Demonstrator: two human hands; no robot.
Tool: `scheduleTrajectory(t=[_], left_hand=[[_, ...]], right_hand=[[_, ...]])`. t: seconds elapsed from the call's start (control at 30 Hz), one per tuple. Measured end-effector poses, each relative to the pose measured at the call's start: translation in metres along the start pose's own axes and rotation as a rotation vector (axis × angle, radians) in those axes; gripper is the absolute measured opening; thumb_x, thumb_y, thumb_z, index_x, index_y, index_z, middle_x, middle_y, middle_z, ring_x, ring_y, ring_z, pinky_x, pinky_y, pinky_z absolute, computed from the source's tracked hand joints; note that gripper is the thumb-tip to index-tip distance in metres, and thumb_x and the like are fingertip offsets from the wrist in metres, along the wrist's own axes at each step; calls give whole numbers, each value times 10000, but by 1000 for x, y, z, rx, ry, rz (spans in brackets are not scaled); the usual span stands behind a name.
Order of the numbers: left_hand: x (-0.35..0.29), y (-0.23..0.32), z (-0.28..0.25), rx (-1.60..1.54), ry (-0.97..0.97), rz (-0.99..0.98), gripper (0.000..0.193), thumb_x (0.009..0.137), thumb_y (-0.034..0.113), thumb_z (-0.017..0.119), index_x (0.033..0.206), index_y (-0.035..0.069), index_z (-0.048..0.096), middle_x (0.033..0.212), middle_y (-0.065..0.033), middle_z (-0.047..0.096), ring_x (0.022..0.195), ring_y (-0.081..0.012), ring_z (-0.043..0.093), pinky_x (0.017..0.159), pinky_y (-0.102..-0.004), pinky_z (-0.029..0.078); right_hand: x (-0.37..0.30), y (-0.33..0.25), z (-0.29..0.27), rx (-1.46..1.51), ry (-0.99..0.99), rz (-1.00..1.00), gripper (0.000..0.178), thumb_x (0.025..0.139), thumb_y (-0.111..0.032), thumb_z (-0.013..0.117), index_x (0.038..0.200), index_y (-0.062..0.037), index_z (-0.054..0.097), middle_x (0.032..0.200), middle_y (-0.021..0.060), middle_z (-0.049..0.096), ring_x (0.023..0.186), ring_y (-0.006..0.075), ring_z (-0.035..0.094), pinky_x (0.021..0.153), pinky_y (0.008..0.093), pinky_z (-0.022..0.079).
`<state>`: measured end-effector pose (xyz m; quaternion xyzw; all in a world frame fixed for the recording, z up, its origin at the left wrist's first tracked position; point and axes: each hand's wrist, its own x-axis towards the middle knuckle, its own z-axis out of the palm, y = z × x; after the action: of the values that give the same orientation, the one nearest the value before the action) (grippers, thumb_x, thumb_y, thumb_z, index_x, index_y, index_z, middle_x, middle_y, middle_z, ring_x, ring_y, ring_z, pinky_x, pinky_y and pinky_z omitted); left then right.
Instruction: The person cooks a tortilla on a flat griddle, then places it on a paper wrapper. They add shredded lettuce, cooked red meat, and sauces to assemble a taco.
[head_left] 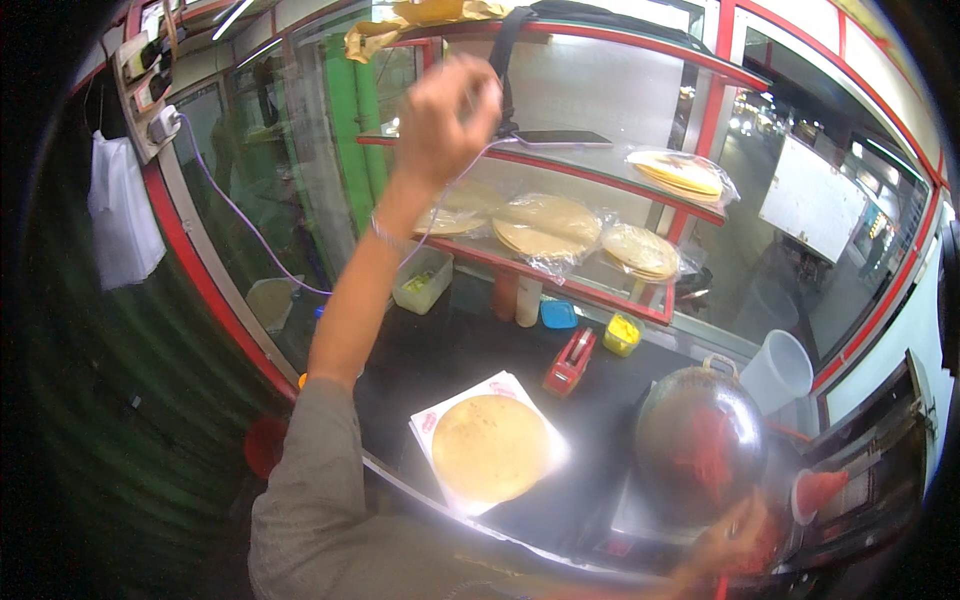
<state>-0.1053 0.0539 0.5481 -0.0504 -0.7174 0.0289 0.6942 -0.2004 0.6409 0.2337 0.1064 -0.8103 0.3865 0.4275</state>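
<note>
My left hand [445, 120] is raised high toward the upper glass shelf, fingers curled, beside a black strap [503, 60] and a thin charging cable [240, 215] that runs to a phone [560, 138] lying on the shelf. I cannot see whether it grips anything. My right hand [725, 545] is blurred at the lower right, at the near rim of a dark wok [700, 440] holding red shredded food. A round flatbread [490, 447] lies flat on white paper [432, 420] on the black counter, between my arms.
Bags of flatbreads [545, 225] sit on red-framed glass shelves. On the counter are a red tape dispenser [570, 362], a yellow tub [621, 335], a blue lid [558, 314], a green-filled container [422, 280] and a white jug [778, 370]. A white cloth [120, 215] hangs left.
</note>
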Motion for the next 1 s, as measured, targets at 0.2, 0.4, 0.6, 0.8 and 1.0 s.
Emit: scheduleTrajectory(t=[0.2, 0.4, 0.6, 0.8, 1.0], left_hand=[[123, -150, -32, 370, -411, -341, 365, 1045, 351, 707, 1322, 151, 835, 1273, -157, 836, 1136, -339, 808, 1036, -458, 599], [156, -217, -27, 207, -625, -283, 411, 975, 271, 735, 1344, 111, 822, 1341, -147, 818, 1158, -309, 802, 1066, -439, 595], [173, -297, -26, 237, -660, -308, 680, 920, 271, 742, 1580, 141, 644, 1615, -163, 651, 1417, -293, 672, 1196, -434, 522], [197, -337, -38, -323, -701, -916, 662, 1004, 508, 521, 1481, 95, 721, 1581, -134, 672, 1565, -322, 532, 1279, -689, 365], [211, -273, -17, 306, -1043, -456, 601, 919, 362, 612, 1444, 96, 733, 1466, -114, 711, 1408, -271, 592, 1129, -511, 508]], right_hand=[[-34, -77, 28, 341, -150, -240, 355, 989, 110, 680, 1310, 1, 784, 1100, 195, 764, 970, 342, 754, 849, 437, 598], [-59, -111, 46, 451, -284, -288, 384, 932, 125, 719, 1285, -10, 785, 1047, 201, 761, 903, 373, 746, 781, 439, 598], [-59, -123, 40, 486, -351, -246, 323, 948, 80, 698, 1253, 39, 796, 1098, 222, 809, 991, 391, 777, 900, 467, 595], [-54, -121, 35, 414, -334, -232, 341, 947, 100, 698, 1273, 49, 785, 1106, 225, 801, 978, 394, 770, 881, 460, 590], [-52, -122, 43, 427, -388, -111, 337, 965, 91, 712, 1291, 42, 779, 1126, 233, 796, 992, 395, 769, 878, 448, 590]])
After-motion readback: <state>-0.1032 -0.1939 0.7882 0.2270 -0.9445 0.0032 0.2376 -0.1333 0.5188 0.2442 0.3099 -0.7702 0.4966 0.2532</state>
